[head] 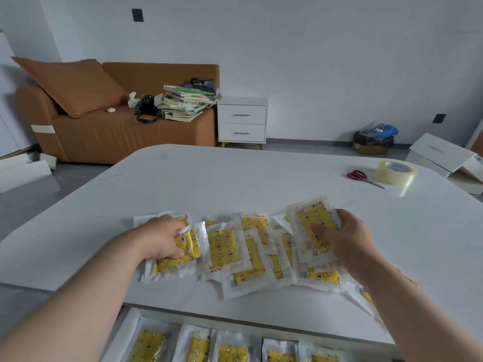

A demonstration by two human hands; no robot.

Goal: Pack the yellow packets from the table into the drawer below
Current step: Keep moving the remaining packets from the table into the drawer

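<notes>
Reaching forward, both hands point(163, 239) point(345, 240) gripping yellow packets point(312, 222)

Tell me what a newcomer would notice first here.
The spread of yellow packets along the near edge of the white table strikes first, with the left hand gripping one at the left end and the right hand holding some at the right. Below the table edge, the open drawer shows a row of them. At far right lie red scissors and a tape roll.
</notes>
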